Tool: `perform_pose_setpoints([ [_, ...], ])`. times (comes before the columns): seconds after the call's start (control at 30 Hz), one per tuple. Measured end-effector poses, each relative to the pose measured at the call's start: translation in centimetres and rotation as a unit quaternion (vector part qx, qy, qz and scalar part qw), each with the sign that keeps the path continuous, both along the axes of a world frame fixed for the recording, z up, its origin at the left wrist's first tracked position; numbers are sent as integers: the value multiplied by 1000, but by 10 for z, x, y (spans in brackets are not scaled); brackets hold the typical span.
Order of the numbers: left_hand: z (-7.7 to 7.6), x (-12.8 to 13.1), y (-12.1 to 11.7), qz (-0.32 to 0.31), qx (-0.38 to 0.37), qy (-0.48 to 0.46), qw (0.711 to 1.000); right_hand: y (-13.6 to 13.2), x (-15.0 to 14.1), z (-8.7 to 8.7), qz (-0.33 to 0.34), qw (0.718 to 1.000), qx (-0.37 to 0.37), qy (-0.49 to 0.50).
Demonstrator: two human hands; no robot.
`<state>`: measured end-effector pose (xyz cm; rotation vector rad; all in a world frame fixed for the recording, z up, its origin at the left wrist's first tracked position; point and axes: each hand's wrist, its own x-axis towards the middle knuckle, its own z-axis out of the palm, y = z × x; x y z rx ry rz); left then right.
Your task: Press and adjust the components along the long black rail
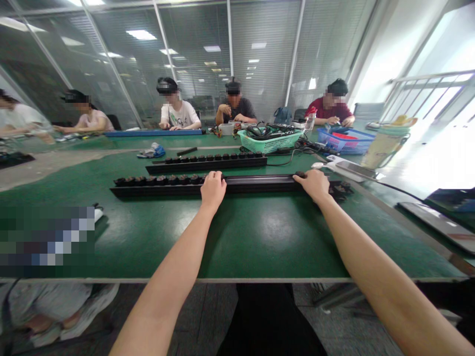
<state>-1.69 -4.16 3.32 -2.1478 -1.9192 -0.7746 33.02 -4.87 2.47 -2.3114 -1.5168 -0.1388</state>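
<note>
A long black rail (260,184) lies across the green table before me, with a row of small round black parts (161,180) standing along its left half. My left hand (214,192) is closed over the rail at the right end of that row; its fingertips are partly hidden. Near the rail's right end, my right hand (315,185) pinches a small dark piece (300,174) at the top edge. Between my hands the rail's channel shows bare. More small black parts (340,189) lie in a loose pile beside my right hand. Behind is a second black rail (208,162) carrying similar parts.
A green basket (269,143) of black cables and a blue basket (345,141) stand farther back. At right are a white device (351,167), a large cup (386,143) and a phone (438,225). Several co-workers sit across the table (274,237).
</note>
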Motion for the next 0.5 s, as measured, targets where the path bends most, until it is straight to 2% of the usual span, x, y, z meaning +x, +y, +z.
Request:
perform_pose_setpoints([
  [0.5,-1,0,1,5,1,7,1000,1,5,-2,33,999,-2,-13],
])
